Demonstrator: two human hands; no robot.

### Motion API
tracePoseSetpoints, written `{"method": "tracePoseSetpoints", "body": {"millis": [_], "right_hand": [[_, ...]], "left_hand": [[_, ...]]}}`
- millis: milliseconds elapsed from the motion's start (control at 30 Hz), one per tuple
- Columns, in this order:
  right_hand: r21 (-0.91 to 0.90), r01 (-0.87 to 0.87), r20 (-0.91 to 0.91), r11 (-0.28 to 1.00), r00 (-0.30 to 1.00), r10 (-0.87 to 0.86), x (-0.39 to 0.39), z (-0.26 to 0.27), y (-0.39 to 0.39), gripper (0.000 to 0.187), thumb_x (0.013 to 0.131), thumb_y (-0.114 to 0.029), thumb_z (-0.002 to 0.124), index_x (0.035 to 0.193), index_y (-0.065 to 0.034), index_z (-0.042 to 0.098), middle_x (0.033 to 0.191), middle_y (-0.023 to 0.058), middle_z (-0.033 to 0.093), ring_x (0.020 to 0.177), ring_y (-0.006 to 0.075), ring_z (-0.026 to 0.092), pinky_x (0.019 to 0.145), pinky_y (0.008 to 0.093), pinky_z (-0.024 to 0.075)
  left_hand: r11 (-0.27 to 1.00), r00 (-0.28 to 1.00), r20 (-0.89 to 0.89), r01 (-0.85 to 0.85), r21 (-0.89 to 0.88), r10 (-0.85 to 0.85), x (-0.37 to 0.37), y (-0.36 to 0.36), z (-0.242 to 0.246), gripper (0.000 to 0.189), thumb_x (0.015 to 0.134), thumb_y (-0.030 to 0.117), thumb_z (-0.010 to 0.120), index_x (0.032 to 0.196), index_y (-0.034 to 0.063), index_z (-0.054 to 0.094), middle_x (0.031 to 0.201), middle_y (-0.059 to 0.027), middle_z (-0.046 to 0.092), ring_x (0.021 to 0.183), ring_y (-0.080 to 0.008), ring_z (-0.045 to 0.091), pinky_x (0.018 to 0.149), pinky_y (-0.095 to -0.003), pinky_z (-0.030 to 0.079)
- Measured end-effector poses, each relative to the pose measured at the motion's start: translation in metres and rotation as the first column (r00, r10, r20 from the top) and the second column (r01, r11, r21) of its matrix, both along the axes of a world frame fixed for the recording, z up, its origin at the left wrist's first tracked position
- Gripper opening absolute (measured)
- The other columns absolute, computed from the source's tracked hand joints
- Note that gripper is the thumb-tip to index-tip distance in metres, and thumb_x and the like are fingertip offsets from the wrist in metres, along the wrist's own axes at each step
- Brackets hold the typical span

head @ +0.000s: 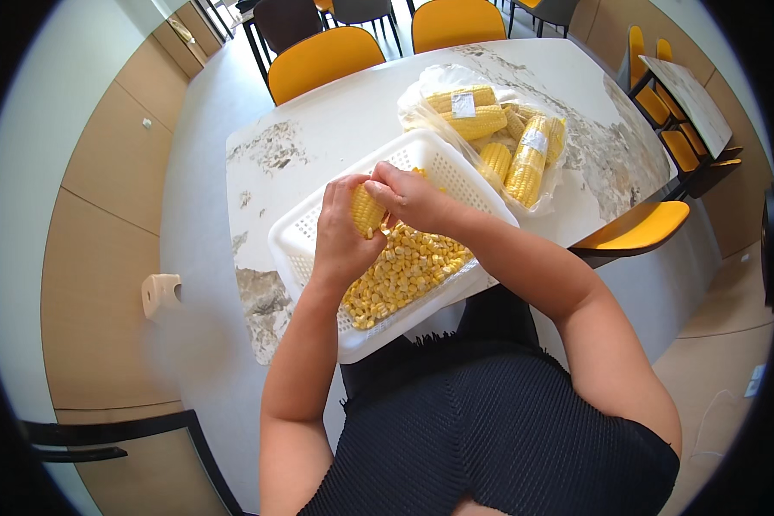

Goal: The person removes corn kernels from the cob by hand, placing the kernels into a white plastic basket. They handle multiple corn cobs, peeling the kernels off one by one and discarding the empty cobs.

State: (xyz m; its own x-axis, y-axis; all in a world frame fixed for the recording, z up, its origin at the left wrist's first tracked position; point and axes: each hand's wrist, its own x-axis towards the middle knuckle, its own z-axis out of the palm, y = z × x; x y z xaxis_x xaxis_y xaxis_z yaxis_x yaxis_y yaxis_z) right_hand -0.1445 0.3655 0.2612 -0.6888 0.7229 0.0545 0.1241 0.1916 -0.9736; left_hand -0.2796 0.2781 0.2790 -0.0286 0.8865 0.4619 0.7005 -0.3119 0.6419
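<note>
My left hand (345, 235) is closed around an ear of corn (366, 211), held over a white perforated plastic basket (287, 248). Bent over the ear's right side is my right hand (406, 197), its fingers and thumb against the cob; whether it grips anything is hidden. Loose yellow corn kernels (406, 271) are heaped in the near part of the basket, below both hands. Beyond the basket's right corner lies a clear plastic bag (435, 80) with several ears of corn (525, 164) in and on it, some bearing white labels.
The basket rests at the near edge of a marble-patterned table (348, 138). Yellow chairs (326, 61) stand along its far side, and another yellow chair (638, 229) is at the right edge. A small beige stool (160, 295) is on the floor at left.
</note>
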Motion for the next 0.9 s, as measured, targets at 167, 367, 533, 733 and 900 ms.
{"method": "tracePoseSetpoints", "body": {"millis": [167, 367, 533, 733, 900], "right_hand": [[0.155, -0.009, 0.123, 0.988, 0.992, -0.011, 0.005, 0.009, -0.003, 0.034, 0.1, -0.036, 0.043, 0.098, -0.0022, 0.048, 0.079, 0.009, 0.059, 0.062, 0.0155, 0.062, 0.054, 0.0305, 0.0538], [0.01, -0.111, 0.072, 0.994, 0.991, 0.11, 0.01, 0.01, 0.002, 0.037, 0.1, -0.039, 0.042, 0.097, -0.0025, 0.047, 0.077, 0.0076, 0.057, 0.062, 0.0124, 0.059, 0.052, 0.0255, 0.0511], [0.056, -0.109, 0.084, 0.992, 0.991, 0.104, 0.011, 0.014, -0.003, 0.031, 0.101, -0.035, 0.039, 0.101, -0.0051, 0.048, 0.074, 0.0061, 0.055, 0.057, 0.011, 0.055, 0.049, 0.0236, 0.0491], [-0.106, -0.107, -0.021, 0.989, 0.994, 0.105, 0.015, 0.004, 0.006, 0.028, 0.101, -0.034, 0.039, 0.101, -0.0082, 0.05, 0.072, 0.0042, 0.054, 0.055, 0.0091, 0.055, 0.047, 0.0232, 0.0482], [0.022, -0.136, 0.162, 0.99, 0.978, 0.131, 0.014, 0.018, -0.002, 0.035, 0.099, -0.042, 0.043, 0.1, -0.0073, 0.049, 0.077, 0.0059, 0.056, 0.061, 0.0104, 0.057, 0.051, 0.0253, 0.0497]], "left_hand": [[0.988, 0.983, 0.178, 0.07, -0.14, -0.044, -0.007, -0.001, -0.002, 0.061, 0.061, 0.001, 0.062, 0.12, 0.0039, 0.051, 0.103, -0.01, 0.059, 0.095, -0.0195, 0.06, 0.083, -0.0297, 0.049], [0.967, 0.922, 0.382, 0.151, -0.204, -0.063, -0.012, 0.002, -0.004, 0.061, 0.059, 0.005, 0.064, 0.119, 0.0013, 0.055, 0.108, -0.0123, 0.055, 0.103, -0.0263, 0.057, 0.091, -0.034, 0.045], [0.968, 0.953, 0.275, 0.179, -0.173, -0.127, -0.017, 0.003, -0.004, 0.067, 0.059, 0.009, 0.061, 0.125, 0.0015, 0.054, 0.115, -0.0111, 0.052, 0.11, -0.0192, 0.052, 0.096, -0.0295, 0.042], [0.95, 0.92, 0.382, 0.195, -0.243, -0.091, -0.017, 0.002, -0.002, 0.073, 0.058, 0.012, 0.061, 0.13, 0.0023, 0.053, 0.12, -0.0113, 0.046, 0.112, -0.0216, 0.05, 0.1, -0.0317, 0.04], [0.927, 0.862, 0.501, 0.25, -0.279, -0.081, -0.023, 0.003, -0.008, 0.074, 0.059, 0.009, 0.062, 0.132, 0.001, 0.051, 0.122, -0.011, 0.045, 0.112, -0.02, 0.051, 0.097, -0.0313, 0.045]]}}
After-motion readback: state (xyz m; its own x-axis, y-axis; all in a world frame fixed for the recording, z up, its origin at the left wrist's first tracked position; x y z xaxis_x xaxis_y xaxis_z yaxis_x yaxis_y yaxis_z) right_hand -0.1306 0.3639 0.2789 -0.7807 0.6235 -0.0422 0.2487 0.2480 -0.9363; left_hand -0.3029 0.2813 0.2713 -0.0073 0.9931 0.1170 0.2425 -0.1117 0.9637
